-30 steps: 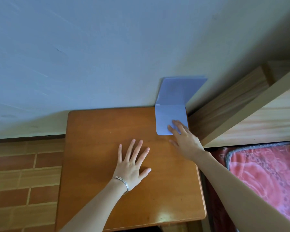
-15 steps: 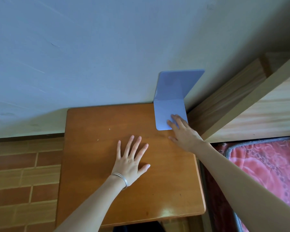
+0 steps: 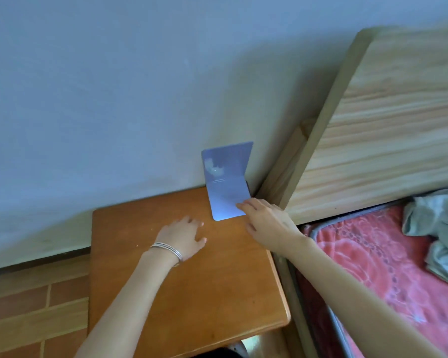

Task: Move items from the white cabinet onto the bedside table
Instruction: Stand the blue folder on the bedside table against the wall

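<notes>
A pale blue L-shaped bookend stands at the back right corner of the brown wooden bedside table, its upright plate against the wall and its flat plate on the tabletop. My right hand rests with its fingertips on the flat plate's near right corner. My left hand, with thin bracelets at the wrist, lies palm down on the tabletop just left of the bookend, holding nothing. The white cabinet is out of view.
A light wooden headboard rises right of the table. Below it lies a bed with a pink patterned blanket and a grey-green garment. A pale wall stands behind; brown floor tiles lie at the left.
The view has tilted and swung right, showing more of the bed. My left hand has slid toward the bookend and its fingers have drawn together. My right hand stays on the flat plate.
</notes>
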A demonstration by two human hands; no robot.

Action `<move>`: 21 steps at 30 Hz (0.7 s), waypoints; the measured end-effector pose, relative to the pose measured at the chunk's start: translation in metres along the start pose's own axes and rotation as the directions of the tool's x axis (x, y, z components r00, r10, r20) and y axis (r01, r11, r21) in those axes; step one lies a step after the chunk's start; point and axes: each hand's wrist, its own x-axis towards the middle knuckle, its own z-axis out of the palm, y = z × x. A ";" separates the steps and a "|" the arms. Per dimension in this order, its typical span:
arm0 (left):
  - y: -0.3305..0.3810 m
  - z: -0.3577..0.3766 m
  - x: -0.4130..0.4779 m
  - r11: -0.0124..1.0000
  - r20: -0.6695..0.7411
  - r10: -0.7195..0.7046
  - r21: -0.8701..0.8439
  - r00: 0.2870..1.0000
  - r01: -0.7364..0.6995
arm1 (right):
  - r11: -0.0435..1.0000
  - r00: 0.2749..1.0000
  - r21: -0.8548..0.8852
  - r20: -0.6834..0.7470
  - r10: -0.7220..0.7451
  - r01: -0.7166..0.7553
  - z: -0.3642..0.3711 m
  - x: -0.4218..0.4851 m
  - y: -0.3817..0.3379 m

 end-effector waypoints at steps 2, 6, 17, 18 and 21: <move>0.011 -0.036 -0.018 0.994 -0.124 0.077 0.084 0.989 -0.067 | 1.000 0.998 0.002 -0.066 0.011 -0.010 -0.025 -0.024 0.001; 0.043 -0.100 -0.058 0.965 -0.333 0.258 0.050 0.907 -0.256 | 0.997 0.973 0.037 -0.218 0.080 -0.074 -0.074 -0.075 -0.001; 0.160 -0.205 -0.145 0.599 -0.449 0.774 0.291 0.447 -0.746 | 0.888 0.771 0.053 -0.473 0.425 -0.457 -0.170 -0.245 -0.033; 0.173 -0.211 -0.156 0.543 -0.414 0.817 0.319 0.402 -0.777 | 0.861 0.731 0.075 -0.495 0.470 -0.503 -0.177 -0.265 -0.041; 0.206 -0.216 -0.195 0.345 -0.284 0.926 0.368 0.249 -0.863 | 0.748 0.551 0.180 -0.572 0.608 -0.638 -0.182 -0.328 -0.079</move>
